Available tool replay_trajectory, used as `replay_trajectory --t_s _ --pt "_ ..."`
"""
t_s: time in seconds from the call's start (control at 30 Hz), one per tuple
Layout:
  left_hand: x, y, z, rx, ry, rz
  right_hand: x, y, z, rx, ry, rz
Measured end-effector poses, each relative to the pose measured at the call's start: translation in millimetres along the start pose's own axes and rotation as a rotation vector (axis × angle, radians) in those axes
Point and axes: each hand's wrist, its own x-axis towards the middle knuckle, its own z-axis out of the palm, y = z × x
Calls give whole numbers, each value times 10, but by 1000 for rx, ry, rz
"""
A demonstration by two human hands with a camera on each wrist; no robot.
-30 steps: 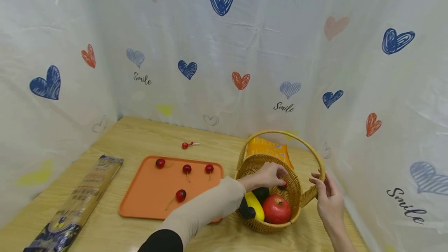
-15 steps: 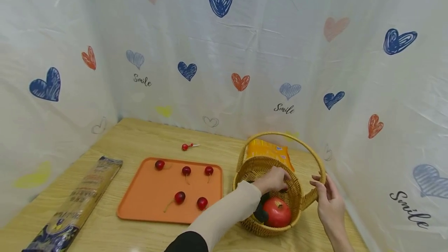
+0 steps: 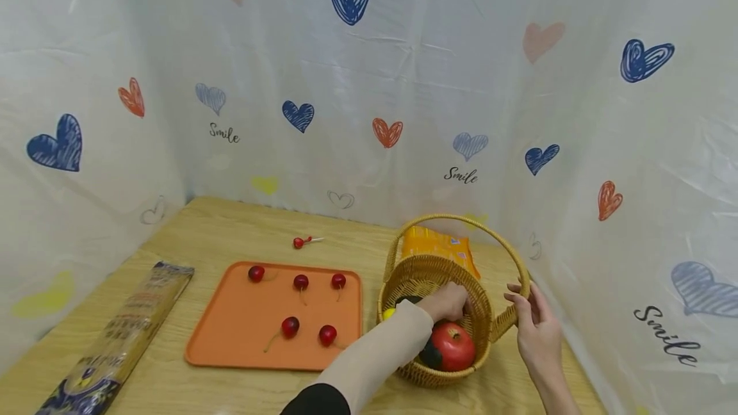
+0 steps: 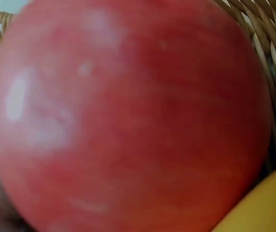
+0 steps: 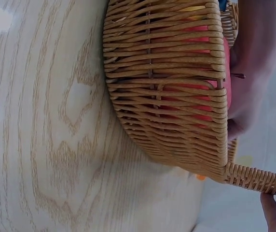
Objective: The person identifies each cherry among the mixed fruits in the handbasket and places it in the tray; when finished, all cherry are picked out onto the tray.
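Note:
My left hand (image 3: 448, 301) reaches down into the wicker basket (image 3: 418, 274), fingertips hidden inside it; what they hold cannot be told. Just beside that hand lies a red pomegranate (image 3: 452, 346), which fills most of the left wrist view. A yellow item (image 4: 263, 208) borders it there, and dark rounded items (image 3: 408, 301) show under the forearm in the head view. With thumb and fingers, my right hand (image 3: 539, 325) holds the right side of the basket handle (image 3: 523, 277). In the right wrist view, fingers (image 5: 273, 210) touch the handle's woven base.
An orange tray (image 3: 242, 332) left of the basket bears several cherries (image 3: 290, 326) with stems. Behind it lies a red lollipop (image 3: 298, 243). A long printed packet (image 3: 123, 338) is at the far left; an orange packet (image 3: 444, 245) sits behind the basket. Heart-printed curtains enclose the table.
My left hand, pinching a cherry over the basket a second ago, has moved lower into it, so its fingertips are now hidden. The right hand has stayed on the handle.

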Motion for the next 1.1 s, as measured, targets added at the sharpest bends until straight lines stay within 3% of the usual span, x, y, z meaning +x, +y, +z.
replay_trajectory --t_s 0.27,0.57,0.73,0.93,1.0,1.1 --pt "-119 -53 -202 -102 78 86 7 -1 5 -21 -6 1" --pt "-349 -214 -380 -273 142 61 -1 34 -32 -62 -34 -5" --pt "-501 -209 -471 -357 175 86 -10 13 -17 -66 -28 5" --pt "-849 -219 -566 -404 175 188 -17 7 -15 -88 -15 22" --pt "-1012 -283 -601 -412 186 216 -15 8 -20 -100 -18 28" --pt "-1255 -447 -658 -495 211 230 -7 3 -26 -109 -15 40"
